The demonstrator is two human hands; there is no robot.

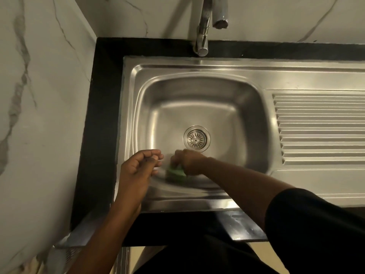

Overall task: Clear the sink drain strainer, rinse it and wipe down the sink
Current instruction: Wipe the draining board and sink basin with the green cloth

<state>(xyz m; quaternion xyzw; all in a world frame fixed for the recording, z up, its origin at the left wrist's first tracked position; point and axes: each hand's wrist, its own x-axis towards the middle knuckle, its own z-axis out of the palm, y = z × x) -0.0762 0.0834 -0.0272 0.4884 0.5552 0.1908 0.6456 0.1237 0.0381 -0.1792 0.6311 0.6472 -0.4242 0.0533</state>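
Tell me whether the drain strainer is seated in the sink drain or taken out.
In. The drain strainer sits flush in its drain ring at the bottom of the sink, slots showing, with no visible debris.

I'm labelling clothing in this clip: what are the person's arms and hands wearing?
Both hands, the left hand and the right hand, are bare, with no gloves, rings or watch visible. The left forearm is bare as far as the frame shows. The right arm has a dark sleeve covering it above the bare forearm.
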